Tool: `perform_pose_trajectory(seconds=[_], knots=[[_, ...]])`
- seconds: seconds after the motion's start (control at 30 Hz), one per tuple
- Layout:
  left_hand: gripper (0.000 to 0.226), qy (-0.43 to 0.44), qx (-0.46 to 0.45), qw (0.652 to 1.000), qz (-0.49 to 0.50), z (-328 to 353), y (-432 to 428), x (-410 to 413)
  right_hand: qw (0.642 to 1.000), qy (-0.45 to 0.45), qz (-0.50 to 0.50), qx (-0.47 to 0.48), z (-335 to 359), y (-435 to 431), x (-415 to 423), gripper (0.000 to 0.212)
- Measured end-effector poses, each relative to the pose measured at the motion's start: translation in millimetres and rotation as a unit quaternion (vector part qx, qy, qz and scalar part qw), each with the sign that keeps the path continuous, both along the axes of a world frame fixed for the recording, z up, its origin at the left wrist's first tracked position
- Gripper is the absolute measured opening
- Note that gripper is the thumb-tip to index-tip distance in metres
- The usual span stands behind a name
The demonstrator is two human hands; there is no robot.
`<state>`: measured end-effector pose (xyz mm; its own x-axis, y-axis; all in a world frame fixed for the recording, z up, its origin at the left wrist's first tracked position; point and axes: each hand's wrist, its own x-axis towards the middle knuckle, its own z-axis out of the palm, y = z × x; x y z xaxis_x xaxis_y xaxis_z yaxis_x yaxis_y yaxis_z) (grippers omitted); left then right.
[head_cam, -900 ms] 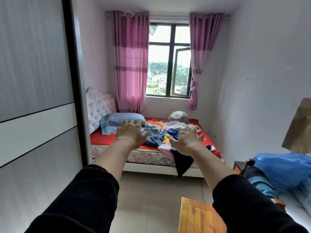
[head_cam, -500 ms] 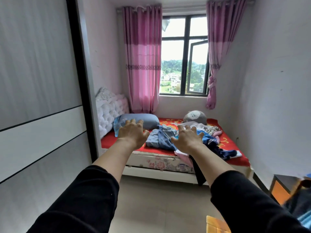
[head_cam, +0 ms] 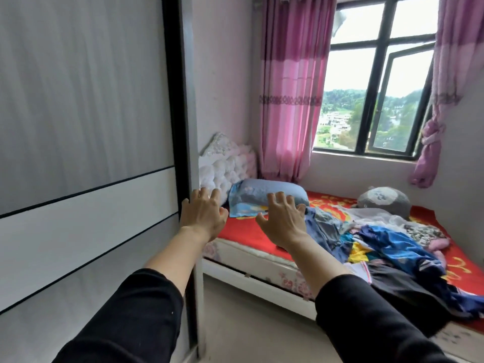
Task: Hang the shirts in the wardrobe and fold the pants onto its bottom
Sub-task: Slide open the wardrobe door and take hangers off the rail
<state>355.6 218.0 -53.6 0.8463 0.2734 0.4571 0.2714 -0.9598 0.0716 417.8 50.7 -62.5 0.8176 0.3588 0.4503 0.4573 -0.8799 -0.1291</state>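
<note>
Clothes pile [head_cam: 379, 239]: shirts and pants mixed, heaped loose on the right part of the bed [head_cam: 243, 239], on its red sheet; none hung, none folded. Contents, as far as can be told: grey-blue garment [head_cam: 323, 227] at the left edge of the heap, bright blue garment [head_cam: 392, 244] in the middle, black garment [head_cam: 400, 286] draped over the near edge of the mattress toward the floor. Which pieces are shirts and which pants cannot be told. Handling, by judgement: light, soft, limp, apt to tangle and drag a neighbour along; lift one piece at a time, a shirt by collar or shoulders, pants by the waistband. Wardrobe [head_cam: 78, 113]: near left, grey and white sliding door drawn across, interior hidden; likely needs sliding aside first. Left hand [head_cam: 203, 214]: fingers spread, holding nothing, just beside the door's dark edge; contact cannot be told. Right hand [head_cam: 284, 221]: fingers apart, holding nothing, raised in front of the blue pillow [head_cam: 269, 192], left of the heap and not touching it. Also present: white tufted headboard [head_cam: 227, 166], round grey cushion [head_cam: 383, 201], pink curtain [head_cam: 290, 87], window [head_cam: 348, 74] at the far wall.
</note>
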Motion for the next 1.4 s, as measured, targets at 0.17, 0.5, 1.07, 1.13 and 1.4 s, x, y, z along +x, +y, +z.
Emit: perform_pose_trajectory(seconds=[0.17,0.5,1.07,1.13,1.4], knots=[[0.051,-0.02,0.031,0.995,0.093,-7.2,69.8,56.9,0.995,-0.014,0.093,-0.019,-1.6,67.8,83.3,0.051],[0.059,0.021,0.114,0.972,0.202,-14.4,171.3,147.3,0.965,-0.057,0.254,-0.023,4.9,204.2,221.0,0.056],[0.08,0.121,0.411,0.895,0.125,-62.6,296.1,223.2,0.835,-0.035,0.544,0.081,42.9,365.9,314.1,0.062],[0.082,0.119,0.428,0.885,0.138,-65.1,299.5,227.1,0.825,0.039,0.547,0.138,49.4,374.7,316.0,0.062],[0.071,0.144,0.423,0.876,0.184,-65.8,286.3,240.1,0.784,0.089,0.586,0.183,70.6,381.4,330.3,0.041]])
